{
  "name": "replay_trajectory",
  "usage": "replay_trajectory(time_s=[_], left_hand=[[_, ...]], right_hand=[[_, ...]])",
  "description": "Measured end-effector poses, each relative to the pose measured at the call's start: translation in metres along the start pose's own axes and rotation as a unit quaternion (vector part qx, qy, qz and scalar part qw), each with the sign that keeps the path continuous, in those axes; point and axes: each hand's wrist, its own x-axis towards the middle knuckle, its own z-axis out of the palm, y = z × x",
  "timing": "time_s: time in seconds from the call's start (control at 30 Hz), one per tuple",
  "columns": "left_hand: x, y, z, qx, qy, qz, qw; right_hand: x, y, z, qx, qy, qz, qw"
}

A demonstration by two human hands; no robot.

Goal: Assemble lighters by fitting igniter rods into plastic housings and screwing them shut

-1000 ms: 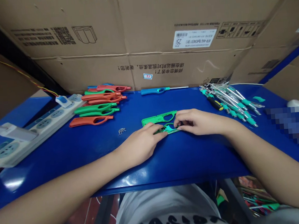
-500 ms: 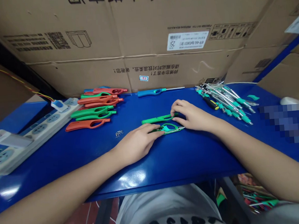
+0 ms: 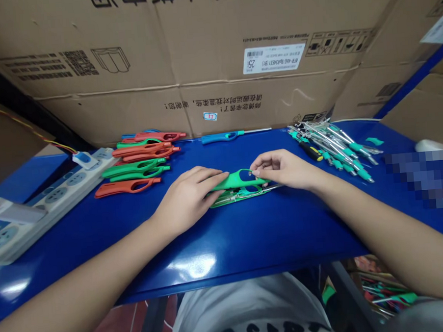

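My left hand [image 3: 187,197] grips the left part of a green lighter shell half [image 3: 240,179], its outer face turned up. With thumb and forefinger, my right hand [image 3: 285,168] pinches the looped right end of that same piece. Just beneath and in front of it lies the other green shell half [image 3: 228,200], with inner parts and a thin metal rod showing inside. The rod sticks out to the right under my right fingers. My left fingers hide the left end of both halves.
Red and green lighter handles [image 3: 129,187] are stacked at left, beside a white power strip [image 3: 58,194]. A blue lighter [image 3: 219,137] lies by the cardboard wall. At right are a pile of metal rods with teal parts [image 3: 343,149] and a black-yellow tool handle [image 3: 312,152].
The upper green shell half has been picked up, turned over and brought above the filled half. My left hand has shifted onto it and now hides the small metal screws.
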Motion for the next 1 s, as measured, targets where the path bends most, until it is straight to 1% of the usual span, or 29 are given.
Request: replay_trajectory(time_s=[0.07,0.17,0.23,0.3,0.37,0.47,0.7,1.0], left_hand=[[0.000,0.000,0.000,-0.008,-0.003,0.003,1.000],[0.000,0.003,-0.001,-0.022,-0.009,0.009,1.000],[0.000,0.006,-0.002,-0.029,-0.023,0.008,0.999],[0.000,0.009,-0.003,-0.031,-0.042,-0.001,0.999],[0.000,0.011,-0.003,-0.028,-0.062,-0.015,0.998],[0.000,0.013,-0.004,-0.018,-0.092,-0.035,0.995],[0.000,0.014,-0.003,0.004,-0.141,-0.064,0.988],[0.000,0.014,-0.004,0.003,-0.153,-0.078,0.985]], right_hand=[[-0.001,0.000,-0.001,-0.010,-0.017,-0.009,1.000],[-0.004,0.000,-0.001,-0.080,-0.059,-0.069,0.993],[-0.006,0.000,0.000,-0.148,-0.080,-0.129,0.977],[-0.008,0.000,0.001,-0.204,-0.082,-0.185,0.958],[-0.008,0.000,0.001,-0.240,-0.079,-0.219,0.942],[-0.008,0.001,0.002,-0.274,-0.079,-0.232,0.930],[-0.006,0.007,0.003,-0.302,-0.080,-0.230,0.922],[-0.006,0.007,0.000,-0.344,-0.082,-0.242,0.904]])
